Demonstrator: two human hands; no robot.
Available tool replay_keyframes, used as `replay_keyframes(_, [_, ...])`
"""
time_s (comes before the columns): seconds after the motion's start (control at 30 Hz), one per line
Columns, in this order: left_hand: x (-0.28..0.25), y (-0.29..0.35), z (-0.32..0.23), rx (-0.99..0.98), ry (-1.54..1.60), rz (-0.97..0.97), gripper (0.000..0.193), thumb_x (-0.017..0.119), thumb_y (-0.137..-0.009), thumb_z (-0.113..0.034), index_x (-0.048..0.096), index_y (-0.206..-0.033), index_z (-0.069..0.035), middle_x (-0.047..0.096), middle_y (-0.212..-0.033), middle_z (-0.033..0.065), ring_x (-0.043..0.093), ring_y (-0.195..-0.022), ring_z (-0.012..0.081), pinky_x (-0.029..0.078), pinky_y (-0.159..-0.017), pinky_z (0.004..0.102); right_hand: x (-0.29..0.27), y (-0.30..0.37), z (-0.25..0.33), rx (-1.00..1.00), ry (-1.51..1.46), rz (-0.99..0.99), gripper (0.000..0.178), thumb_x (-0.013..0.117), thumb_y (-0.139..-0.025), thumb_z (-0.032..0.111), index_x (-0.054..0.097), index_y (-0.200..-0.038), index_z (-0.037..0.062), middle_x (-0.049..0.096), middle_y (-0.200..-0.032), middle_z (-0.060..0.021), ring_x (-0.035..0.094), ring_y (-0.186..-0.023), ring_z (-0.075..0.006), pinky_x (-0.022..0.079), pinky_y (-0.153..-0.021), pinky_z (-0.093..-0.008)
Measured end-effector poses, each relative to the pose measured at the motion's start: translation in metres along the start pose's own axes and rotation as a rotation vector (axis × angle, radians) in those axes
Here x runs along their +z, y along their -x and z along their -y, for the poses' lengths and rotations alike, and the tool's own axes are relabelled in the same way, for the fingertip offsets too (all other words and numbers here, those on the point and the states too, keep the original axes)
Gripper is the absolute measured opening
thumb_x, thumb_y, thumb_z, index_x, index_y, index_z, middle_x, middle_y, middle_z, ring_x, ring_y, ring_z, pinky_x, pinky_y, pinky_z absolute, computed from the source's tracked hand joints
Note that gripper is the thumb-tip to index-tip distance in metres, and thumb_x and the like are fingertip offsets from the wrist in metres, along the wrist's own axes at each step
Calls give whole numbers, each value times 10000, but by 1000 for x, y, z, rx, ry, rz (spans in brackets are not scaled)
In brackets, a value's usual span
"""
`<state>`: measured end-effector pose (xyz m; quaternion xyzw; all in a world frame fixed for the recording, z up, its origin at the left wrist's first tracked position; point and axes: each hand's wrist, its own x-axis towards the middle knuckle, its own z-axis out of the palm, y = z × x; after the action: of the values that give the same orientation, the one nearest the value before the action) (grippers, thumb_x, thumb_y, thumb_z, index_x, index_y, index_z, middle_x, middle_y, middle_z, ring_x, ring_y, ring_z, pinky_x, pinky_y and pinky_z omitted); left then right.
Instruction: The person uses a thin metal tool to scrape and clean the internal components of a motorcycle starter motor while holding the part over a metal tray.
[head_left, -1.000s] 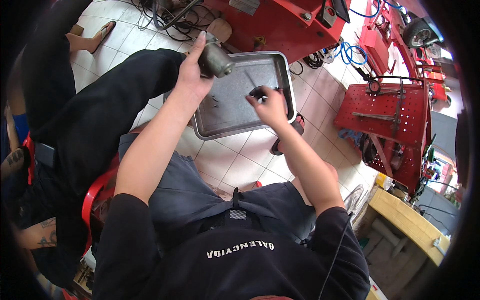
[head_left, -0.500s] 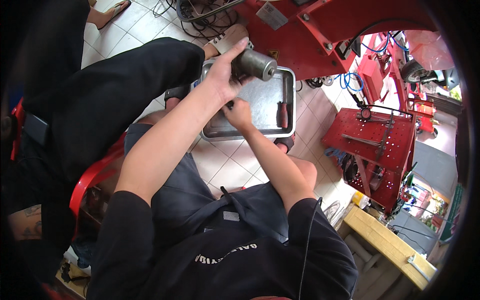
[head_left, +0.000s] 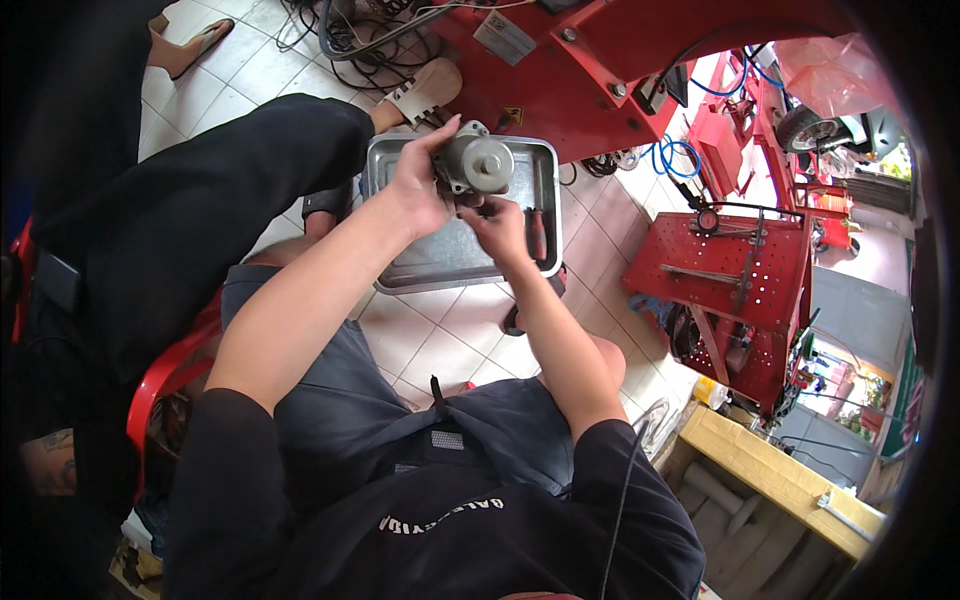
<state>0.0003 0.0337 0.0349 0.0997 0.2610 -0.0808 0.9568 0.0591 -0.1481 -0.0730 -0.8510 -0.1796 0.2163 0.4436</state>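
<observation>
A grey metal starter motor (head_left: 487, 163) with a round, capped end and a bolt flange is held up above the tray. My left hand (head_left: 425, 185) is closed around its left side, thumb stretched up along the body. Close under the motor, my right hand (head_left: 498, 228) has its fingers curled in against the lower edge; the fingertips are partly hidden there. Below both hands, a shallow metal tray (head_left: 440, 283) rests above the tiled floor. A screwdriver with a red and black handle (head_left: 538, 238) lies at the tray's right side.
A big red machine (head_left: 570, 90) stands just beyond the tray, cables (head_left: 375, 40) beside it. To the left, another person's leg in dark trousers (head_left: 230, 160) reaches close to the tray. A red perforated tool cart (head_left: 720, 290) and a yellow bench edge (head_left: 770, 480) are at right.
The motor has turned in my hands, from lying sideways to its capped end facing me. Both hands shift slightly left in view, and the right hand has come up against the motor.
</observation>
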Motion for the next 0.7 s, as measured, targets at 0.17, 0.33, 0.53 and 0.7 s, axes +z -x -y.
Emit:
replay_keyframes(0.17, [-14, -14, 8, -49, 126, 92, 476, 411, -1040, -438, 570, -1263, -48, 633, -1127, 146, 594, -1064, 367, 510, -915, 425, -65, 25, 43, 196, -294, -9, 281, 753, -854, 142, 703, -1052, -51, 712, -869, -65, 615, -759, -92, 465, -689, -233])
replay_keyframes(0.33, [-5, -21, 27, 30, 254, 39, 574, 387, -1039, -467, 494, -1350, 4, 560, -1265, 242, 508, -1236, 468, 448, -1080, 551, -82, 45, 55, 67, -426, -114, 243, 797, -847, 98, 692, -1024, -31, 673, -850, -8, 519, -652, -35, 363, -555, -181])
replay_keyframes(0.53, [-11, -17, 35, -62, 226, 243, 635, 397, -1029, -483, 480, -1346, 61, 550, -1311, 273, 458, -1311, 483, 389, -1123, 561, -76, 52, 77, -145, -397, -117, 216, 810, -828, 58, 704, -1000, -21, 557, -690, 74, 422, -597, -12, 303, -531, -202])
replay_keyframes(0.7, [-16, -20, 36, -98, 94, 319, 597, 398, -1034, -468, 508, -1311, 49, 557, -1333, 261, 492, -1305, 424, 419, -1091, 504, -73, 52, 76, -211, -350, -93, 204, 807, -823, 32, 704, -990, -25, 477, -663, 92, 359, -596, -18, 270, -533, -217])
